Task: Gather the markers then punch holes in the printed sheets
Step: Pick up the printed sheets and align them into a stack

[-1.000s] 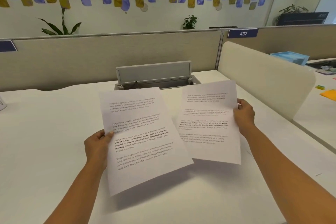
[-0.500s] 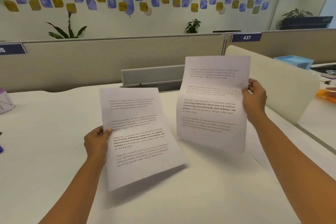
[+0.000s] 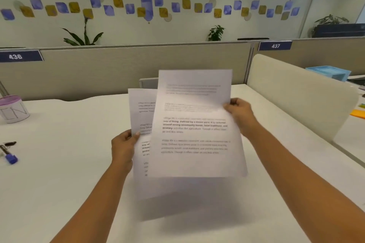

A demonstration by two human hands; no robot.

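The right hand (image 3: 238,112) has swung its printed sheet (image 3: 195,124) over the sheet (image 3: 141,116) pinched by the left hand (image 3: 123,144); both grip, stacking pages for punching

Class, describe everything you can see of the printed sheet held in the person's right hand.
The front sheet is thin white paper printed with blocks of small text, some lines bold. It is raised off the desk, near upright, slightly curled. The right hand pinches its right edge. It overlaps most of the second sheet, held by the left hand.
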